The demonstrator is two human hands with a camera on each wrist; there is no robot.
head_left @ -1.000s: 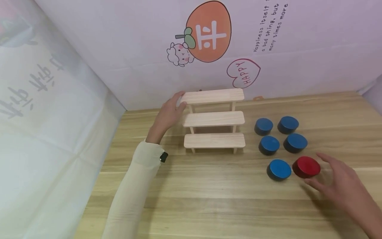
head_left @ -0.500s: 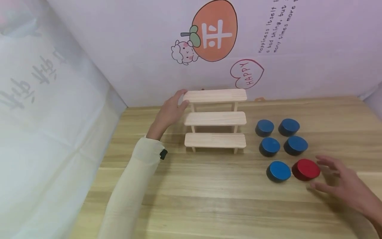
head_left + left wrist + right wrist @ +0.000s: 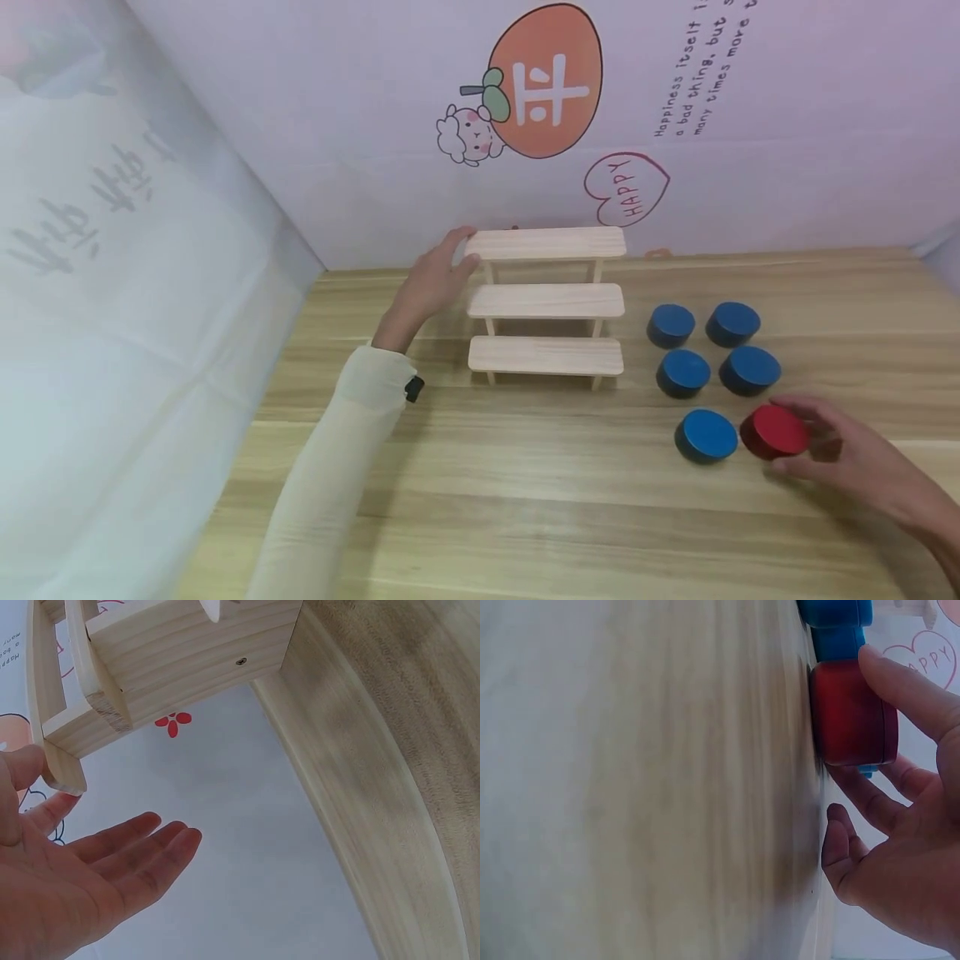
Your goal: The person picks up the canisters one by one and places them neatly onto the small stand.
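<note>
Red disc (image 3: 775, 432) sits on the wooden surface (image 3: 525, 500) at the near right of a cluster, just beside one blue disc (image 3: 706, 435) and near four more blue discs (image 3: 712, 346) behind it. The right hand (image 3: 847, 454) curls round it, thumb on the near edge and fingers on the far side; in the right wrist view the thumb (image 3: 907, 690) lies across its top rim while the fingers (image 3: 870, 799) wrap underneath, so the grip looks loose and not yet firm. A risk from here: with so shallow a pinch on a smooth, low rim, the disc could slide out or tip, and a sideways nudge could knock the neighbouring blue disc. The left hand (image 3: 431, 283) is flat, fingers straight, touching the left end of the three-step wooden rack (image 3: 546, 304); the left wrist view shows its fingers (image 3: 127, 847) extended beside the rack's side (image 3: 75, 727). A hard push there could shift the light rack. The red disc is a short, thick cylinder, glossy paint, flat top, clean round edge.
</note>
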